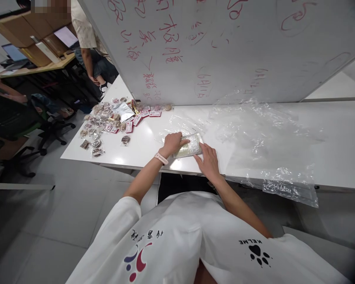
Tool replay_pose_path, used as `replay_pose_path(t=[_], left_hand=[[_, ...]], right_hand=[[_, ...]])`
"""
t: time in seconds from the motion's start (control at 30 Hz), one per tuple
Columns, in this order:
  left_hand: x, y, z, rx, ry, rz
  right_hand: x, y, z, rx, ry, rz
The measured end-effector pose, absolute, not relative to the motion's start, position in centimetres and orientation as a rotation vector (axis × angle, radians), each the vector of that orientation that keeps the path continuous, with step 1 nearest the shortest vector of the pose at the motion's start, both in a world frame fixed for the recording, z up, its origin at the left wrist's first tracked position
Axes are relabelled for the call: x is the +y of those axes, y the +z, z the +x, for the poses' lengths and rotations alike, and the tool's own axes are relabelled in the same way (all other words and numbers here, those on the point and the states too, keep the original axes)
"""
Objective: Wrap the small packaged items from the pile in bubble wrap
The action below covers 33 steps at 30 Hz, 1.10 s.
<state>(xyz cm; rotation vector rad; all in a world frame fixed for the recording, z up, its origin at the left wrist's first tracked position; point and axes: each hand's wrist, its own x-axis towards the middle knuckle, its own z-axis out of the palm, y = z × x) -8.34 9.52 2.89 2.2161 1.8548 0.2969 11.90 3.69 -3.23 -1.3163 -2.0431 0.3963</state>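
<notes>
A flat silvery packet (191, 146) with small print lies near the table's front edge, between my two hands. From the left, my left hand (173, 144) grips it, thumb across its top and fingers over the far side. My right hand (208, 158) is closed on its right end, thumb at the near edge. What is under the packet is hidden. Just behind it lies a clear plastic bag (185, 124), thin and crumpled. Further left spreads a pile of small wrapped snacks (102, 118), with red-and-white cards (129, 126) and a silver pouch (123, 111) among them.
Large clear plastic sheeting (272, 138) covers the right part of the white table (154, 152) and hangs over its front edge. A whiteboard (213, 51) with red writing stands behind. At the upper left are a person (90, 43), office chairs and a desk with laptops.
</notes>
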Motion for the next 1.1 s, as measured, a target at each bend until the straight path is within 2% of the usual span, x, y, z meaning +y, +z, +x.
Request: replay_pose_path(t=[0.1, 0.23, 0.3, 0.43, 0.53, 0.7, 0.87, 0.93, 1.1], left_hand=[[8.5, 4.4, -8.0, 1.812, 0.521, 2.095], [5.6, 7.4, -6.1, 1.664, 1.319, 1.696], [3.9, 8.6, -4.5, 1.497, 1.605, 1.407], [1.1, 9.1, -0.7, 1.248, 1.604, 1.086], [0.2, 8.4, 1.8, 1.233, 1.555, 1.069], [0.7, 7.6, 3.1, 1.229, 1.332, 1.276], [0.9, 4.4, -1.0, 1.708, 1.381, 1.368], [0.8, 2.2, -3.1, 1.894, 1.313, 1.400], [0.7, -1.6, -4.8, 2.110, 1.240, 1.635]], right_hand=[[3.5, -2.5, 11.9, -1.916, 0.528, -1.274], [2.7, 0.4, 12.5, -1.497, 0.929, -1.209], [1.8, 2.7, 13.1, -1.397, 1.159, -1.083], [-0.9, 7.0, 14.3, -1.405, 1.405, -0.919], [-2.6, 8.0, 15.6, -1.332, 1.300, -1.086], [-1.0, 6.3, 22.6, -1.048, 0.861, -1.354], [10.5, 6.2, 37.2, -0.561, 0.473, -1.228], [16.6, 6.4, 42.9, -0.480, 0.401, -1.370], [27.5, 6.1, 49.9, -0.654, 0.284, -1.483]])
